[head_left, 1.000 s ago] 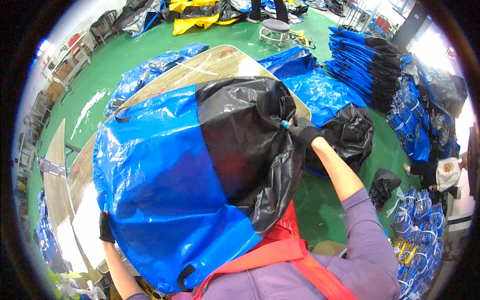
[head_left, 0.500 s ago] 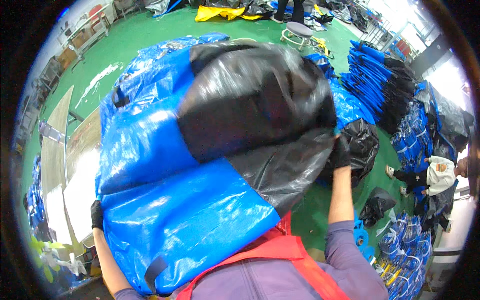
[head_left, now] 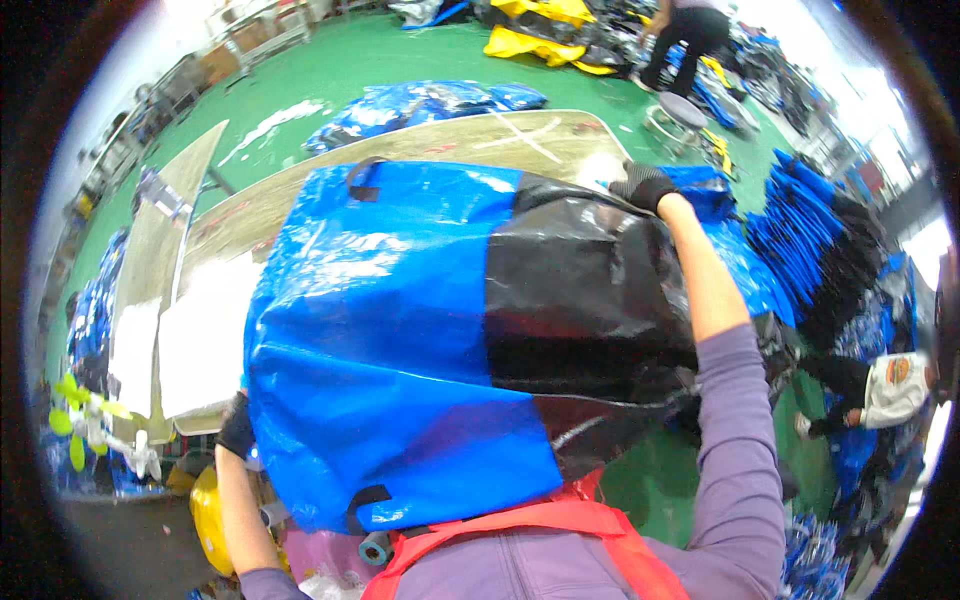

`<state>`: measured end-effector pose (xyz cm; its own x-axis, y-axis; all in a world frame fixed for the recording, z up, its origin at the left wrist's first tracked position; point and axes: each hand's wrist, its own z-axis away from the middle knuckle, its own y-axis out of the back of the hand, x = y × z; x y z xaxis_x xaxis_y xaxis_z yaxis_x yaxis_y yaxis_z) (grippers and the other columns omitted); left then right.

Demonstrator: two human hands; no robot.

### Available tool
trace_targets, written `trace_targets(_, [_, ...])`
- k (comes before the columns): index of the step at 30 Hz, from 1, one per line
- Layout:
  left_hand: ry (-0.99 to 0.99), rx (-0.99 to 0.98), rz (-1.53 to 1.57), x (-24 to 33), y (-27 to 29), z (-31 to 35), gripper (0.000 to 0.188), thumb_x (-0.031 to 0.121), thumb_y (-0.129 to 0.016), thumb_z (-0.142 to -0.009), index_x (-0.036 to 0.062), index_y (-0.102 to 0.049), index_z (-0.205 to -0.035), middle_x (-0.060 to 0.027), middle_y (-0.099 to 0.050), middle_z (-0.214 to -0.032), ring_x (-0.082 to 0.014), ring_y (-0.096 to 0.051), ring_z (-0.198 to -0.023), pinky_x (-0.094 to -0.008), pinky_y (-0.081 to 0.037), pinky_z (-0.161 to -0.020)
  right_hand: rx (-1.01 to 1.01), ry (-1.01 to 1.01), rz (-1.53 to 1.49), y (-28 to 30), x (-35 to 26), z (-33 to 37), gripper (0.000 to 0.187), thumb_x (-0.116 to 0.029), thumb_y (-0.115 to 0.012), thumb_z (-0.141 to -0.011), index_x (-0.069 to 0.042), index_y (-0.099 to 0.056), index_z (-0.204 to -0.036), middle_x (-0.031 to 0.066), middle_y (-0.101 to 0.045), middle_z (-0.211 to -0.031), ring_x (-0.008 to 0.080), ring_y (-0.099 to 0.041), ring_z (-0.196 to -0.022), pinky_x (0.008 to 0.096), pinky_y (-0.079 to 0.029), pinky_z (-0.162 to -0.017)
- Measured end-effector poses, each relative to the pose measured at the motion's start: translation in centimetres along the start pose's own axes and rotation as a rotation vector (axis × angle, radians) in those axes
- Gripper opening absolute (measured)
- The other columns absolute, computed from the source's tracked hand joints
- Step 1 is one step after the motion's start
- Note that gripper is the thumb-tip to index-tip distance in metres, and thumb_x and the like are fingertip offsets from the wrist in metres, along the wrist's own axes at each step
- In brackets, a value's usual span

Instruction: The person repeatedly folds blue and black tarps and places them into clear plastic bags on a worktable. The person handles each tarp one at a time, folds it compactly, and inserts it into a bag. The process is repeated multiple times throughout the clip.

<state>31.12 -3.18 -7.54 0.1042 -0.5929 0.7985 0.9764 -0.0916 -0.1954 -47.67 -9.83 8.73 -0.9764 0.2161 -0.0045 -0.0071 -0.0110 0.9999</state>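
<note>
a large blue-and-black bag is spread over the near part of the bench, its blue section to the left, its near edge by the red strap on the person's chest. the left hand has its grip closed on the bag's left edge. the right hand is at the black section's far edge; whether that grip is clenched, i cannot tell.
</note>
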Motion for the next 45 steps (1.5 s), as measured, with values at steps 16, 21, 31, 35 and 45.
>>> trace_targets(16, [-1.202,0.116,-1.247,4.1,-26.6,7.3,0.034,0.019,-0.053,-0.088,-0.0002,-0.060,-0.116,-0.0171,-0.063,-0.113,-0.0358,-0.058,-0.109,-0.0465,-0.042,-0.099,0.126,-0.031,0.021,-6.3,-0.7,-6.2,0.057,-0.060,-0.046,-0.087,-0.012,-0.066,-0.111,0.0202,-0.066,-0.106,0.0367,-0.063,-0.101,0.0457,-0.048,-0.087])
trace_targets(21, [-0.778,-0.956,-1.440,-2.3,-47.1,0.9,0.061,0.049,-0.062,-0.076,0.0204,-0.056,-0.129,-0.0206,-0.038,-0.144,-0.0403,-0.029,-0.136,-0.0581,-0.016,-0.112,0.628,0.217,0.084,-1.5,-2.0,-9.1,0.037,-0.044,-0.049,-0.090,-0.015,-0.067,-0.104,0.0199,-0.067,-0.098,0.0376,-0.064,-0.095,0.0477,-0.049,-0.081])
trace_targets(31, [-1.151,-0.878,-1.151,-2.6,-46.9,-0.1,0.059,0.055,-0.064,-0.076,0.0184,-0.060,-0.123,-0.0227,-0.037,-0.144,-0.0444,-0.029,-0.135,-0.0580,-0.018,-0.112,0.583,0.495,-0.127,-0.4,-12.9,-0.9,0.051,-0.039,-0.061,-0.082,-0.006,-0.053,-0.121,0.0232,-0.058,-0.112,0.0412,-0.054,-0.104,0.0507,-0.037,-0.095])
trace_targets(35, [-1.201,0.056,-1.276,2.4,-35.6,5.9,0.038,0.032,-0.067,-0.081,0.0085,-0.065,-0.111,-0.0185,-0.055,-0.126,-0.0424,-0.051,-0.117,-0.0491,-0.031,-0.108,0.012,0.325,0.037,-10.9,-10.5,3.2,0.080,-0.064,-0.043,-0.086,-0.014,-0.030,-0.148,0.0202,-0.030,-0.151,0.0377,-0.023,-0.141,0.0543,-0.010,-0.114])
trace_targets(45, [-0.185,0.733,-1.015,-5.2,-1.4,9.5,0.048,0.031,-0.061,-0.086,0.0050,-0.051,-0.125,-0.0193,-0.049,-0.133,-0.0378,-0.048,-0.122,-0.0457,-0.033,-0.108,0.046,0.370,0.051,-13.3,-8.0,2.1,0.074,-0.063,-0.038,-0.090,-0.018,-0.030,-0.148,0.0184,-0.025,-0.153,0.0367,-0.019,-0.143,0.0554,-0.007,-0.114])
